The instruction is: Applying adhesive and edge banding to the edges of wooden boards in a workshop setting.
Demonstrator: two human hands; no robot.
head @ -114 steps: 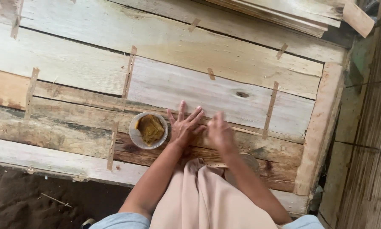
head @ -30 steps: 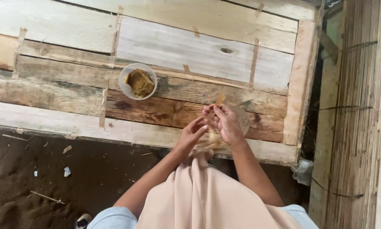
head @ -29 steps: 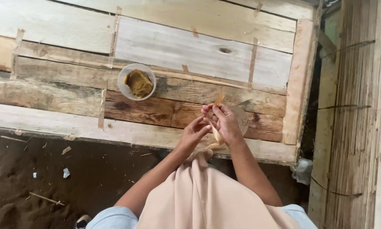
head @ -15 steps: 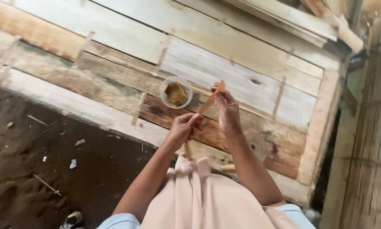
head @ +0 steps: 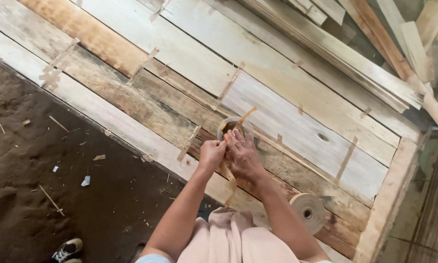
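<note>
Head view, setting: A person stood over a platform of wooden planks [head: 297, 92], rough boards laid side by side, some pale, some dark brown, with short tape patches [head: 346, 158] stuck across the seams.
Left hand: The left hand [head: 211, 155] was curled into a loose fist near the platform's near edge, pinching a strip of brown paper tape [head: 244, 117]; whether the fingers were fully closed could not be told.
Right hand: The right hand [head: 242, 155] lay just beside the left, fingers half spread and bent over the same strip, touching it.
Tape strip: It ran up from between the hands, its free end rising over the bowl, and a lower part trailed down toward the person's lap.
Bowl: A small round bowl [head: 224, 128] of brownish paste sat on a dark plank, touching the fingertips' far side.
Tape roll: A roll of brown tape [head: 307, 212] lay on the planks toward the near right corner, apart from both hands.
Ground: Dark dirt floor [head: 58, 185] with wood scraps lay left of the platform.
Step in hand: Apparently the strip was being wetted with paste at the bowl.
Next move: It would likely call for laying the strip flat across a seam and pressing it down.
</note>
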